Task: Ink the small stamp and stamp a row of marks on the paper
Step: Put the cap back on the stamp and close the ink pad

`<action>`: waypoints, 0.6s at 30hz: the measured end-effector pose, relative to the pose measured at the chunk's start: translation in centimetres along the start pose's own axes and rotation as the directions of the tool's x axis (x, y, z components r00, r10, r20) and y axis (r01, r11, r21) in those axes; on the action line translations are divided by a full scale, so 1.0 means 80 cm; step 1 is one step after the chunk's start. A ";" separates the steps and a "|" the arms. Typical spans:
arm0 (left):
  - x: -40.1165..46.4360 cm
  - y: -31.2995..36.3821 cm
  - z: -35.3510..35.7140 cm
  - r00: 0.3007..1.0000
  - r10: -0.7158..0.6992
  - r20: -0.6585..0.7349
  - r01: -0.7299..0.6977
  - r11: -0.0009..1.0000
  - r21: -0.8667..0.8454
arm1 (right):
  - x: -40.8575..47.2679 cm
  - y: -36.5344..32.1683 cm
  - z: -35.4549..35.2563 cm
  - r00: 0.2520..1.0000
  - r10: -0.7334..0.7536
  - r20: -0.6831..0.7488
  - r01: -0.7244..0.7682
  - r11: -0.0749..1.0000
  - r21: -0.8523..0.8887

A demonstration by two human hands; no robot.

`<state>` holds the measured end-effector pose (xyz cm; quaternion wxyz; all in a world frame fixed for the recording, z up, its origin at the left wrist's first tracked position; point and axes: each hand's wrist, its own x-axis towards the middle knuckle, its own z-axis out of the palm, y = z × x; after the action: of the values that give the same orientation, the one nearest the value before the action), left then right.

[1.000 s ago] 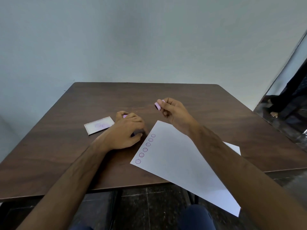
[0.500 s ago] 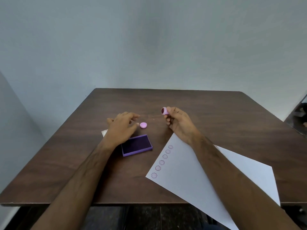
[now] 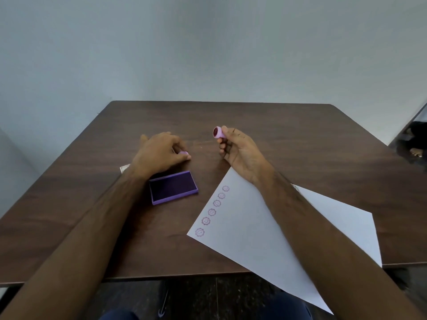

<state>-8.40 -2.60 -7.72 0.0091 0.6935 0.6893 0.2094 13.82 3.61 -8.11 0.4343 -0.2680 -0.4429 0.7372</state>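
Observation:
My right hand (image 3: 238, 153) holds the small pink stamp (image 3: 218, 132) above the table, its inked round face turned to the left. My left hand (image 3: 159, 153) rests on the table with its fingertips closed on a small pink cap (image 3: 184, 153). An open purple ink pad (image 3: 173, 187) lies just in front of the left hand. The white paper (image 3: 265, 239) lies at an angle under my right forearm, with a row of several purple smiley marks (image 3: 212, 211) along its left edge.
The brown wooden table (image 3: 323, 158) meets a grey wall at the back. A white card corner (image 3: 124, 168) shows behind my left wrist. The paper's near corner overhangs the table's front edge. A person's foot (image 3: 416, 152) shows at the far right.
My left hand has moved off the ink pad, uncovering it, and closed its fingers on the pink cap. My right hand keeps the stamp raised. The camera view shifted.

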 end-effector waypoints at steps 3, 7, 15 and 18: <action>-0.002 0.004 0.003 0.998 0.021 -0.061 -0.024 0.999 -0.048 | 0.002 -0.001 -0.001 1.000 0.001 0.015 -0.001 1.000 -0.016; -0.004 0.017 0.005 0.987 0.059 -0.147 -0.092 0.968 -0.235 | 0.004 0.001 -0.002 0.999 -0.016 0.031 0.017 0.999 -0.038; -0.011 0.020 0.000 0.985 -0.060 -0.163 -0.079 0.680 -0.729 | 0.003 0.001 -0.003 0.990 -0.087 0.115 0.106 0.978 -0.178; -0.010 0.019 0.002 0.983 -0.088 -0.161 -0.077 0.601 -0.795 | 0.003 0.001 -0.005 0.985 -0.105 0.133 0.129 0.974 -0.187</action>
<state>-6.90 -3.43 -7.62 0.2548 0.5918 0.5230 0.5580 13.97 3.96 -8.36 0.4208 -0.2369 -0.5539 0.6782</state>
